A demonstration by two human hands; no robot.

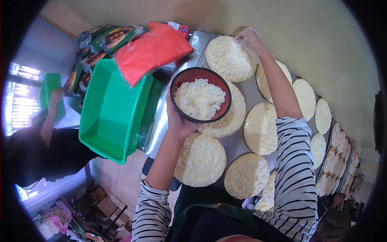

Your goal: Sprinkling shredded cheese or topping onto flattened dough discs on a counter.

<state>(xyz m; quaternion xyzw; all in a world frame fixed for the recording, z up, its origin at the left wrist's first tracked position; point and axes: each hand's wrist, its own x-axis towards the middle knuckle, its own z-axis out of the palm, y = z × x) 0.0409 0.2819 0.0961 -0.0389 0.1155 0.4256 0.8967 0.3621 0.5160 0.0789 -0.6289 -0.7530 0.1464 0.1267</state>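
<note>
My left hand [180, 121] is bare and holds a dark-rimmed bowl [222, 79], red inside, with crumbly white grated cheese [199, 98] in it. At the far end of the metal table, my right hand [249, 40], in a clear plastic glove, is over the upper right edge of a round flat dough base [228, 62] strewn with white crumbs; its fingertips are too small to read clearly. More round bases lie about the bowl: one [232, 121] partly beneath it, one [200, 159] nearer me, others [261, 128] to the right. Several bear pale lines of sauce or crumbs.
A green plastic tub [105, 112] stands left of the table, with a red plastic packet [154, 50] against its top corner. Printed green packs [116, 39] lie behind. Another person [51, 151] at the left holds a green tub [50, 90]. More topped rounds [335, 160] stretch away right.
</note>
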